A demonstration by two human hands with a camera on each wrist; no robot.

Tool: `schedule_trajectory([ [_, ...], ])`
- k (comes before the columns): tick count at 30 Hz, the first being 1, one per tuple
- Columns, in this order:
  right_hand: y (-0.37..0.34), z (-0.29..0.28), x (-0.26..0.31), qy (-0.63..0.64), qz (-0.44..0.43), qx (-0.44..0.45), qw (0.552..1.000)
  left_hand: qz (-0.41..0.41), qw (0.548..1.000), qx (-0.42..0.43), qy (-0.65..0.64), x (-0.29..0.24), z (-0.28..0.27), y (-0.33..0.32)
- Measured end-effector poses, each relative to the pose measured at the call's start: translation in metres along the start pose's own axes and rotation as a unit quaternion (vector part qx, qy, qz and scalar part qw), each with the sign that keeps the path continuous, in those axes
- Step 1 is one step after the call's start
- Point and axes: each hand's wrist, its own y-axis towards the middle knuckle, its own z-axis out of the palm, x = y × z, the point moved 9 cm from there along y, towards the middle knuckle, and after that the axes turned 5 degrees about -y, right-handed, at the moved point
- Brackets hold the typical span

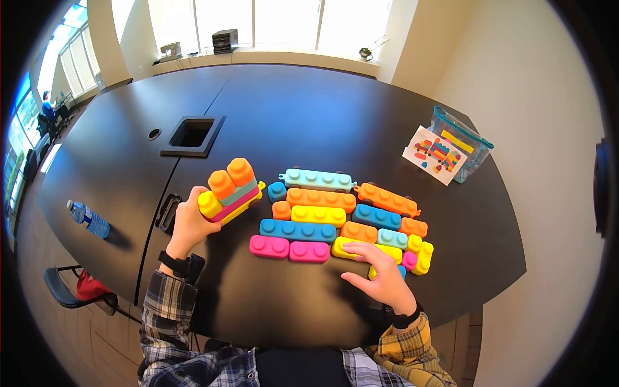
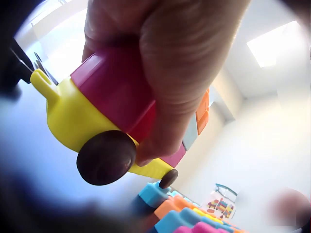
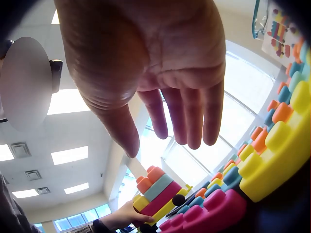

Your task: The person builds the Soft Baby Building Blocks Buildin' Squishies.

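My left hand [image 1: 188, 224] grips a stack of toy building blocks [image 1: 244, 195] above the table, left of the loose blocks. The stack has a yellow wheeled base [image 2: 73, 119], a magenta block [image 2: 114, 82], a grey-blue one and orange and yellow blocks on top. My right hand [image 1: 385, 278] hovers with fingers extended over the near right blocks, partly hiding a long yellow block [image 1: 345, 249]. In the right wrist view, nothing is in its palm [image 3: 180, 53]. Rows of blocks include a long blue block [image 1: 296, 231] and magenta blocks [image 1: 309, 252].
Behind the rows lie a light blue wheeled base [image 1: 317, 180] and an orange wheeled base [image 1: 387, 200]. A picture card [image 1: 433, 155] leans on a clear pouch [image 1: 478, 147] at the back right. A water bottle [image 1: 90, 221] stands left, and a socket box [image 1: 216, 122] is set into the table.
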Motion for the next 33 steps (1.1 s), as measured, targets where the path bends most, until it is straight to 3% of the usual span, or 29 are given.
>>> schedule_trajectory([
  [13,0.007,-0.007,0.002,-0.049,-0.014,0.044,0.998,-0.038,0.999,0.019,0.028,0.017,0.029,0.011],
  [17,0.012,-0.042,0.008,-0.133,0.017,0.052,0.990,-0.046,0.998,0.029,0.023,0.017,0.037,0.020],
  [25,0.045,-0.066,0.015,-0.127,-0.027,0.029,0.991,-0.069,0.996,0.058,0.014,0.022,0.043,0.019],
  [27,0.053,-0.063,0.019,-0.125,-0.028,0.028,0.991,0.055,0.998,-0.022,0.036,-0.006,0.027,0.015],
  [28,0.059,-0.063,0.021,-0.123,-0.028,0.026,0.992,0.056,0.998,-0.023,0.036,-0.014,0.024,0.014],
  [30,0.076,-0.062,0.018,-0.138,-0.045,0.021,0.989,0.141,0.974,-0.159,0.078,-0.056,-0.007,0.003],
  [33,0.112,-0.058,0.008,-0.138,-0.047,0.006,0.989,0.122,0.981,-0.150,0.007,-0.089,-0.011,-0.023],
])
